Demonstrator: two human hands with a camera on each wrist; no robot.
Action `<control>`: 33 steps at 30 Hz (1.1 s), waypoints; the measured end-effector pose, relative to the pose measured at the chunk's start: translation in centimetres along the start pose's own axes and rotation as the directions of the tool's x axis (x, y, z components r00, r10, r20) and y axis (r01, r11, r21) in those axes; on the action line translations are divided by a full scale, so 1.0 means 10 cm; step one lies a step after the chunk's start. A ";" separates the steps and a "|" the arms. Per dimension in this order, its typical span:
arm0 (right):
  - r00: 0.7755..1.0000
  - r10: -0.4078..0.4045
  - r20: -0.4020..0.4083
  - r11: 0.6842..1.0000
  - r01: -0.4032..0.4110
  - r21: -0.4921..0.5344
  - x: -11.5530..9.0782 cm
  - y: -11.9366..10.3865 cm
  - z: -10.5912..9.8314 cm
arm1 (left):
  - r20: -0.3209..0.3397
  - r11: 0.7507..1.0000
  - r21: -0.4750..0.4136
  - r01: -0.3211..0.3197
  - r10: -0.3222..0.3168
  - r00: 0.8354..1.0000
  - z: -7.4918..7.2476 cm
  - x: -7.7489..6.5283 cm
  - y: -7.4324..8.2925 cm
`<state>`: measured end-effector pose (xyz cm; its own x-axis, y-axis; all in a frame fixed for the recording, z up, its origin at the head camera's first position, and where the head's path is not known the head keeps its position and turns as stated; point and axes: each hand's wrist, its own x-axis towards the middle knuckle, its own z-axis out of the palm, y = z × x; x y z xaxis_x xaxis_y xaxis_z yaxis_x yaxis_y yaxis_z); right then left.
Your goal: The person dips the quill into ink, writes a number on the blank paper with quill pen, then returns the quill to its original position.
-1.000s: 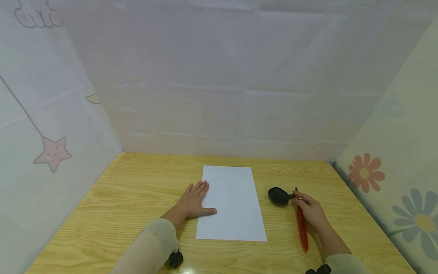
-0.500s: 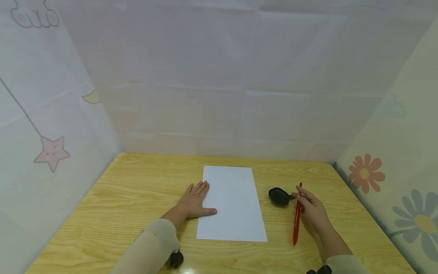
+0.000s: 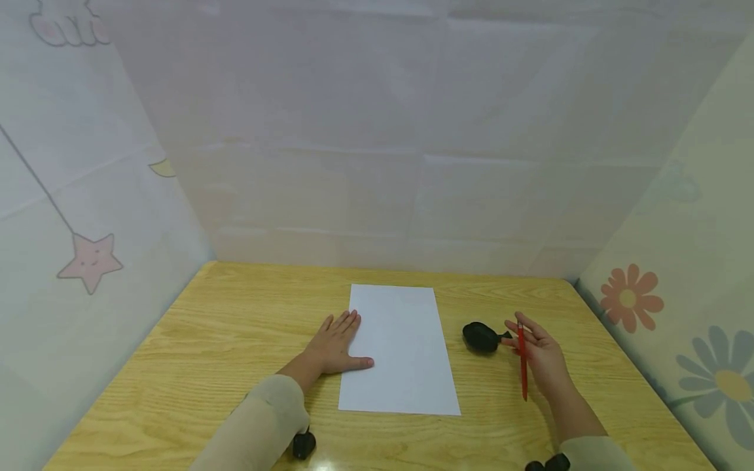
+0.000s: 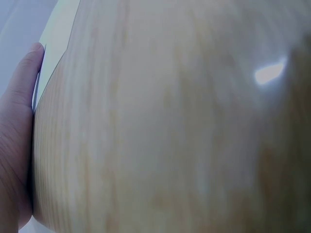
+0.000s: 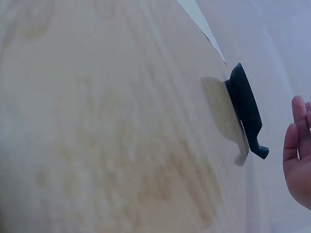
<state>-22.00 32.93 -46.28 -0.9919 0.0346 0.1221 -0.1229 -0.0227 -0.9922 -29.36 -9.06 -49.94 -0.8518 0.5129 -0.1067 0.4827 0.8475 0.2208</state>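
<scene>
Palm down, my left hand (image 3: 336,343) lies with spread fingers over the left edge of a white sheet of paper (image 3: 403,353); its thumb points across the sheet. The left wrist view shows the thumb side of that hand along the table, at the paper's corner (image 4: 60,36). My right hand (image 3: 542,356) pinches a slim red pen (image 3: 523,373) near its far end, the rest slanting back toward me. Beside those fingers sits a black rounded object (image 3: 480,337) with a short stem flaring at its end. In the right wrist view only part of the hand (image 5: 301,160) shows.
The wooden table (image 3: 235,340) is bounded by a pale cloth backdrop (image 3: 377,163) behind and printed sheets at both sides. Each wrist carries a dark device, such as the left one (image 3: 303,445).
My right hand has turned and its fingers have shifted on the pen, swinging the pen's near end first left, then back right and up. The left hand and paper have stayed in place.
</scene>
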 end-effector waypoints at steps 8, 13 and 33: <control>0.999 0.025 -0.022 1.000 -0.025 -0.001 0.02 0.01 0.01 | 0.010 0.999 0.035 0.013 -0.013 1.000 -0.04 -0.02 0.04; 0.996 0.066 -0.068 0.993 -0.072 -0.089 0.04 -0.02 0.04 | 0.001 0.999 0.034 0.011 -0.011 1.000 -0.04 -0.03 0.04; 0.998 0.057 -0.030 0.887 -0.064 -0.458 0.06 -0.04 0.11 | 0.007 0.999 0.028 0.019 -0.019 1.000 -0.05 -0.02 0.05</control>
<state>-22.57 31.85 -45.81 -0.9959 0.0637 0.0647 -0.0306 0.4350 -0.8999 -29.04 -8.81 -49.34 -0.8593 0.4977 -0.1181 0.4720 0.8605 0.1919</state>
